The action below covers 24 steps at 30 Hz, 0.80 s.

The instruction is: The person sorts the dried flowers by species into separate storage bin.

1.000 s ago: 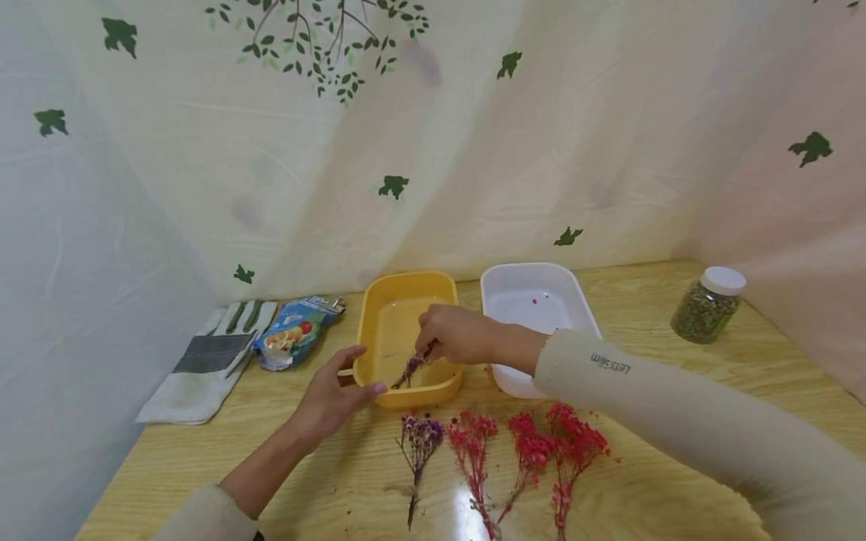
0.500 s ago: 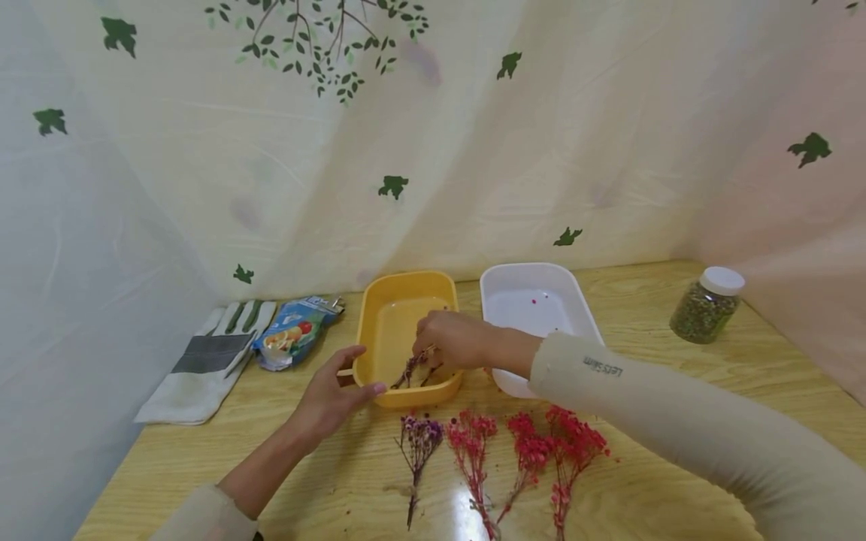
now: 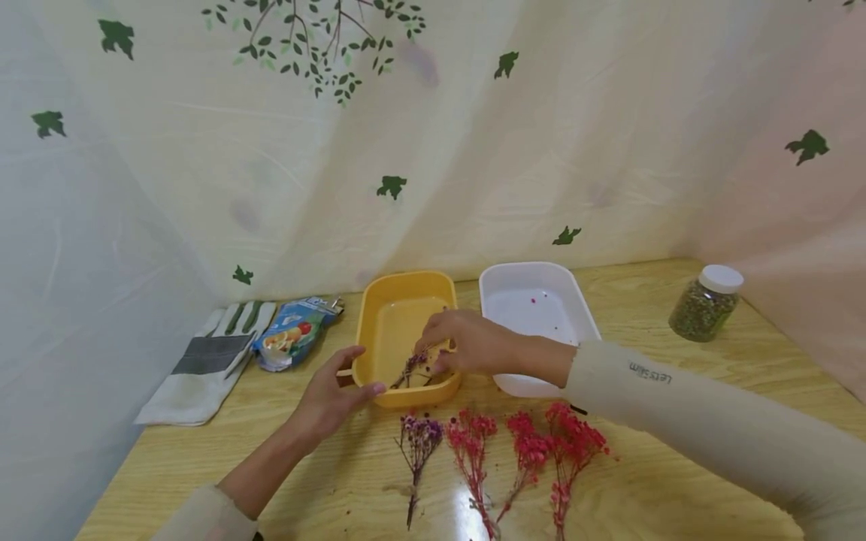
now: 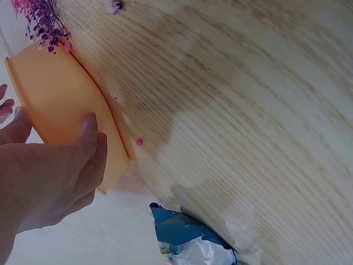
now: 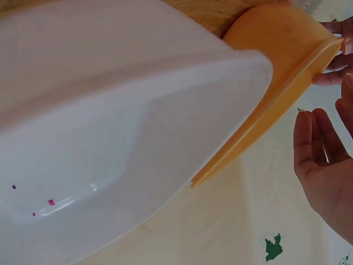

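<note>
My left hand (image 3: 331, 398) holds the near left corner of a yellow plastic tub (image 3: 406, 281), thumb over the front rim and fingers at the left side. In the left wrist view those fingers lie along the tub's outer wall (image 4: 60, 94). Over the tub's near right part is my right hand (image 3: 463, 342), thumb and fingers apart. Below its fingers, dried purple flower sprigs (image 3: 410, 370) lie inside the tub, partly hidden. The right wrist view shows the right hand (image 5: 325, 165) with spread fingers, nothing visible between them.
A white tub (image 3: 524, 300) with a few petals stands to the right. A purple flower bunch (image 3: 419, 443) and red bunches (image 3: 473, 443) lie in front. Gloves (image 3: 210, 361) and a blue pouch (image 3: 294, 334) are left, a lidded jar (image 3: 705, 304) far right.
My right hand's thumb and fingers have spread apart, and the purple sprigs now lie in the yellow tub. The right forearm has shifted slightly right. The left hand stays at the tub's corner.
</note>
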Each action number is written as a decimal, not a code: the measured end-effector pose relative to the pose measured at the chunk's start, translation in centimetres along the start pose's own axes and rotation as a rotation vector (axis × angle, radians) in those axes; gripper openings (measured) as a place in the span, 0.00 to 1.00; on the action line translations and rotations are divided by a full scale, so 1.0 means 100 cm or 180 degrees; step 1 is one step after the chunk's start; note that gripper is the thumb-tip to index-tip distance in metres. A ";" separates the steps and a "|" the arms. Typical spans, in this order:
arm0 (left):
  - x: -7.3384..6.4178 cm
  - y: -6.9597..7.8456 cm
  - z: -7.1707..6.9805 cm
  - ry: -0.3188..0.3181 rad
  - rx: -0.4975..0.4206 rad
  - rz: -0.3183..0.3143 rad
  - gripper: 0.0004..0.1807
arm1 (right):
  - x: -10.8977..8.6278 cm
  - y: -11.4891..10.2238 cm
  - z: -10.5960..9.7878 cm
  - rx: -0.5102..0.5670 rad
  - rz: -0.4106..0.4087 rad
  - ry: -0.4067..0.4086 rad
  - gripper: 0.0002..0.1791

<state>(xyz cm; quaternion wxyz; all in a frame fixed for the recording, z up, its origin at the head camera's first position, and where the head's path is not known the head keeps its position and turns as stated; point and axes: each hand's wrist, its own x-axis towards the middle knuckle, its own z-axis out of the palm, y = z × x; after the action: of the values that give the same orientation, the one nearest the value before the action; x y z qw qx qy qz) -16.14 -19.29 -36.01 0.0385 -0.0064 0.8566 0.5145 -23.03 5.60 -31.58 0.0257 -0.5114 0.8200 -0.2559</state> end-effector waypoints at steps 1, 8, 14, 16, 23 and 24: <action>0.000 0.000 0.000 0.0002 -0.0002 0.0002 0.38 | -0.003 -0.003 0.001 0.0059 0.0006 0.0015 0.15; -0.001 0.000 -0.001 -0.0035 -0.0060 0.0012 0.38 | -0.020 -0.023 0.015 0.0117 -0.0357 0.0044 0.17; 0.000 -0.001 0.000 -0.0036 -0.0078 0.0024 0.38 | -0.024 -0.032 0.030 -0.0082 -0.0790 -0.0035 0.17; 0.000 -0.001 0.000 -0.0030 -0.0062 0.0019 0.38 | -0.024 -0.034 0.034 -0.0048 -0.0881 -0.0092 0.18; -0.002 0.001 0.000 -0.0009 -0.0022 0.0018 0.38 | -0.026 -0.039 0.051 0.0102 -0.0932 -0.0337 0.19; -0.002 0.001 0.000 -0.0007 -0.0018 0.0028 0.38 | -0.026 -0.040 0.054 0.0070 -0.0914 -0.0412 0.20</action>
<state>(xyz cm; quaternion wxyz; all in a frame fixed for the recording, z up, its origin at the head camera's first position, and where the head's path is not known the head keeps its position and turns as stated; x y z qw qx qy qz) -15.94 -19.21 -35.93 0.0371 -0.0021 0.8551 0.5172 -16.87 4.33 -35.07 0.0472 -0.6385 0.7322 -0.2325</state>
